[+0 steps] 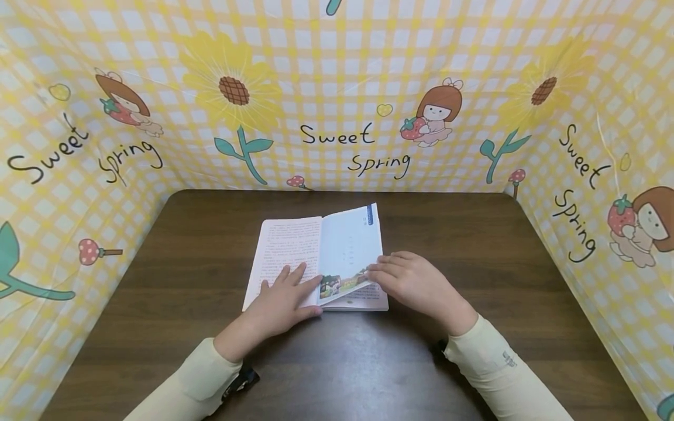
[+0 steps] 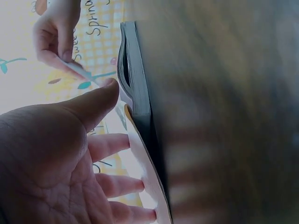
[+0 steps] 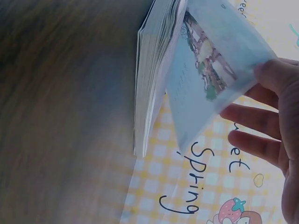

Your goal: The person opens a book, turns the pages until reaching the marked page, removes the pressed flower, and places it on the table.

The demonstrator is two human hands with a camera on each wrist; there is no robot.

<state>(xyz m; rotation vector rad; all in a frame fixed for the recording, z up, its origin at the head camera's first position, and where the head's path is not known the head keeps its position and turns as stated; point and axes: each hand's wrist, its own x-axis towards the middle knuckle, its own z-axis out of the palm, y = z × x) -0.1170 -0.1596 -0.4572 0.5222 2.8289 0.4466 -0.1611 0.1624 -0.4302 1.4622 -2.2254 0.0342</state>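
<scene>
An open book [image 1: 284, 240] lies on the dark wooden table, its left page covered in small print. My left hand [image 1: 281, 301] rests on that left page with fingers spread, the thumb near the lower end of the spine. A light blue page [image 1: 347, 240] with a colored picture along its bottom is lifted from the right half. The right hand [image 1: 413, 280] pinches this page by its outer edge between thumb and fingers, as the right wrist view shows. Beneath the raised page, part of another printed page shows. The book's thick page block [image 3: 156, 84] stands out in the right wrist view.
The brown table [image 1: 210, 228] surrounds the book on all sides. Yellow checked cloth [image 1: 337, 76] with sunflowers and "Sweet Spring" lettering rises behind the table and along both sides. Dark wrist straps [image 1: 242, 380] show at the sleeves.
</scene>
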